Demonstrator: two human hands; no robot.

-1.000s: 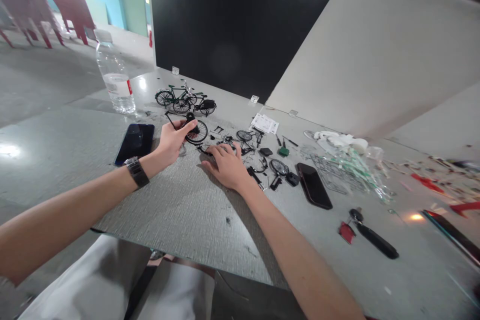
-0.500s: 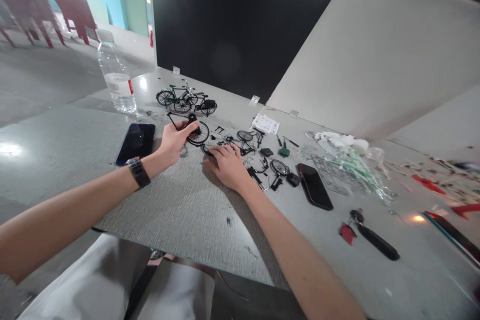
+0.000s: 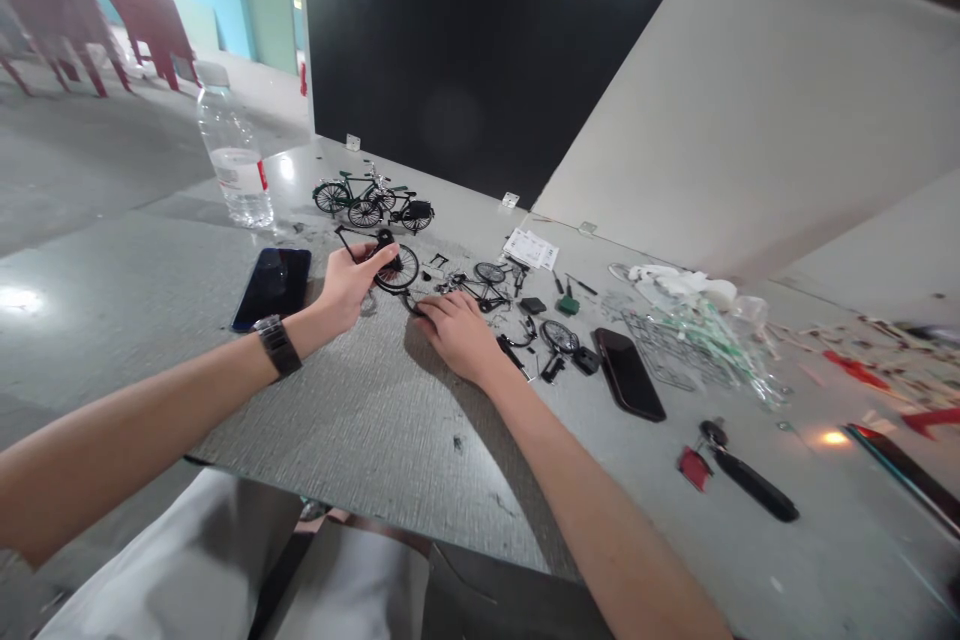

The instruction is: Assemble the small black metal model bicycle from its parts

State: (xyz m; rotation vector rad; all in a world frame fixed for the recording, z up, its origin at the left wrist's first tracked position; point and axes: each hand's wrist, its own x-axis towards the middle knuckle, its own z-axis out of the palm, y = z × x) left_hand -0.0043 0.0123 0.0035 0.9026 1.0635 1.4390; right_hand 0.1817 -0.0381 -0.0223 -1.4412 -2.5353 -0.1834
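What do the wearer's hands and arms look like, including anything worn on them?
Both the left hand and the right hand are ungloved, and the forearms are bare. The left wrist carries a dark, broad-banded watch or bracelet; the right wrist has nothing on it. A scrap of greyish cloth, perhaps a sleeve, shows by the left elbow.

A single view is taken from the wearer's head, above the lap (image 3: 187,555), directed forward and down over the table (image 3: 360,430). The left hand (image 3: 349,285) and right hand (image 3: 459,335) are recorded at close range; the black panel (image 3: 480,50) is faced beyond.
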